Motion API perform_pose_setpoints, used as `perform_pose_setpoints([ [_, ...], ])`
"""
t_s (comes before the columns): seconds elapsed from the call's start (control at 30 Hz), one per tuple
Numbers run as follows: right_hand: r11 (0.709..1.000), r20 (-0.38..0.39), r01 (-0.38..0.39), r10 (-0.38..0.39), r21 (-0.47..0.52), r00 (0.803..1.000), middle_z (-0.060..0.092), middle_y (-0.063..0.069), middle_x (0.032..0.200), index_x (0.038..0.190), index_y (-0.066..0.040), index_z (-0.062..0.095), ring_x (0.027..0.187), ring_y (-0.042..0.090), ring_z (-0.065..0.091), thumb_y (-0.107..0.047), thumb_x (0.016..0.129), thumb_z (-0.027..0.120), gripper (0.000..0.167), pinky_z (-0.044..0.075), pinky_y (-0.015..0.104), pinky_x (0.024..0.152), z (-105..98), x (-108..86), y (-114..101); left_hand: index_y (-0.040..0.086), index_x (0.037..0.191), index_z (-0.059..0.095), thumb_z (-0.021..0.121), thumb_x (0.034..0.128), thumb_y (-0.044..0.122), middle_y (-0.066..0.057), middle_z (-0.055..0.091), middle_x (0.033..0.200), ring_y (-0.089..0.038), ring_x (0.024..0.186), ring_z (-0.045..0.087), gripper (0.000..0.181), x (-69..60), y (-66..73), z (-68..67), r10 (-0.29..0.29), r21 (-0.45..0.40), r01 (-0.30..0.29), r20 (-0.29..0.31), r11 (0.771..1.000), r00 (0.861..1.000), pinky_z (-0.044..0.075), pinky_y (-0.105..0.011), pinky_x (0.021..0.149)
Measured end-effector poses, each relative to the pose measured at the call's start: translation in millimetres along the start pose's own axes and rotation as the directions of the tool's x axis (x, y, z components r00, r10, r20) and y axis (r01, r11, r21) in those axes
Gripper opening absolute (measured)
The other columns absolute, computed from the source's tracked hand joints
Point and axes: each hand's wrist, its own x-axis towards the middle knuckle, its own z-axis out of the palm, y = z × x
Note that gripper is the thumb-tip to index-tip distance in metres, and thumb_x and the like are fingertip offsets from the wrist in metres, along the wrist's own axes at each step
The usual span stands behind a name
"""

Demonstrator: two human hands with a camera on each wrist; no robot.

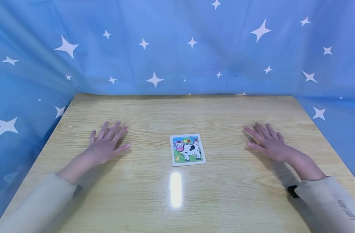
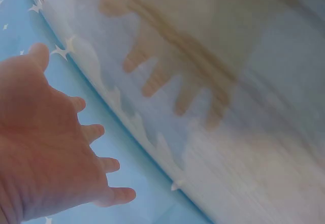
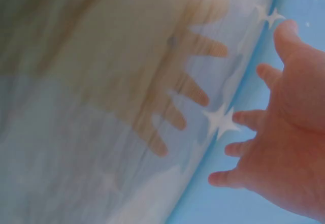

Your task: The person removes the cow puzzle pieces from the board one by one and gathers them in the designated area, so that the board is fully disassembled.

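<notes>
Left hand point(image 1: 104, 149) and right hand point(image 1: 270, 146) hover over table point(image 1: 224, 197), fingers spread, nothing held; framed cow puzzle point(image 1: 188, 149) lies flat between, touching neither; reads as hands-off step; next contact would call for reaching inward.

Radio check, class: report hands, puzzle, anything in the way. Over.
Left hand spread, holding nothing; right hand likewise. Cow puzzle flat on table between them, untouched. No obstruction visible.

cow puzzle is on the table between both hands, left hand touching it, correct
No, the left hand isn't touching the cow puzzle; the head view shows a gap. The puzzle does lie on the table between that hand and the right hand.
</notes>
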Motion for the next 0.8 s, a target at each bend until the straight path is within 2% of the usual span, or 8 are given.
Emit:
perform_pose_setpoints([
  [0.17,1.0,0.014,0.013,-0.013,0.027,1.0,0.003,0.042,0.174,0.175,-0.012,0.019,0.155,0.073,-0.009,-0.045,0.117,0.052,0.075,-0.001,0.093,0.111,2.8,3.8,-10.2,0.011,0.176,0.02,0.05,0.1127,0.062,-0.018,0.0,0.184,-0.054,0.164,-0.014,0.087,2.7,13.1,2.3,0.033,-0.016,-0.033,0.017,0.999,0.999,-0.008,-0.085,0.12],
  [0.43,0.999,0.028,0.048,-0.048,0.016,0.998,0.003,0.04,0.176,0.174,-0.012,0.022,0.157,0.07,-0.01,-0.046,0.116,0.054,0.074,-0.002,0.091,0.114,3.9,13.1,-24.6,0.007,0.175,0.023,0.054,0.1124,0.058,-0.02,0.004,0.183,-0.054,0.165,-0.012,0.087,5.6,30.0,4.3,0.08,-0.042,-0.079,0.012,0.996,0.997,-0.007,-0.083,0.121],
  [0.8,0.996,0.05,0.082,-0.084,0.038,0.995,0.003,0.037,0.177,0.174,-0.013,0.025,0.159,0.067,-0.01,-0.048,0.115,0.056,0.075,-0.003,0.089,0.116,8.0,22.7,-40.7,0.01,0.176,0.023,0.055,0.1137,0.053,-0.018,0.007,0.184,-0.053,0.166,-0.008,0.082,10.8,49.3,10.0,0.133,-0.011,-0.133,0.023,0.991,0.991,0.001,-0.084,0.122],
])
